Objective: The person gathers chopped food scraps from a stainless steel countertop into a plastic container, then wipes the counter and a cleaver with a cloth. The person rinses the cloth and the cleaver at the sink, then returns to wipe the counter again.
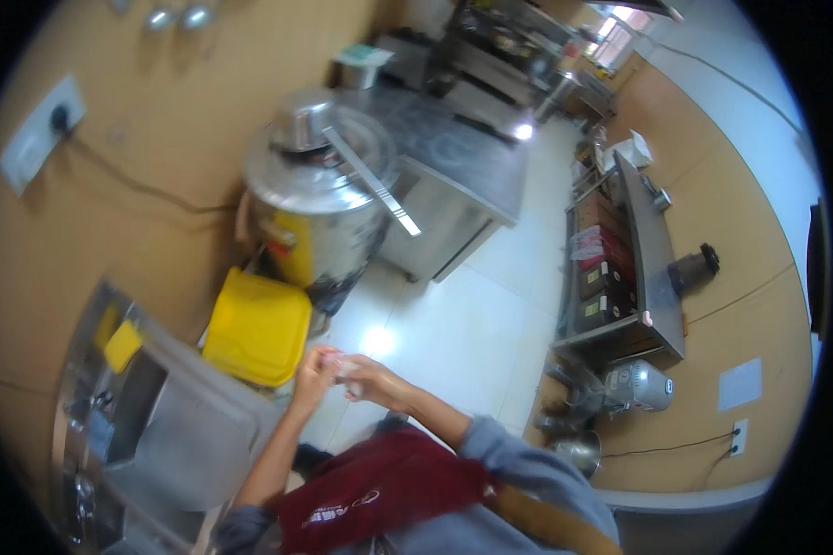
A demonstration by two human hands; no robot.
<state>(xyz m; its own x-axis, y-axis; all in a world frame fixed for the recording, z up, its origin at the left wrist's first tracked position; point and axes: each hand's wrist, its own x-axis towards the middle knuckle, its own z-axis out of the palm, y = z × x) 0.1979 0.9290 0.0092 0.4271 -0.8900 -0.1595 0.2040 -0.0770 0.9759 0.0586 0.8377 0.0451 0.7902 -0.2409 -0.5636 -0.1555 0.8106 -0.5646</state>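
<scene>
My left hand and my right hand meet in front of the dark red apron. Between their fingers is a small, blurred, whitish and pink thing; what it is cannot be told, nor how each hand grips it. Just left of the hands lies a yellow plastic lid, probably on a bin. Beyond it stands a large metal drum with a round lid, and on that lid rests a steel saucepan whose flat handle points towards the floor.
A stainless steel sink with a yellow sponge is at the left. A steel worktable stands beyond the drum. On the right are a steel table with boxes beneath, a stand mixer and a metal bowl.
</scene>
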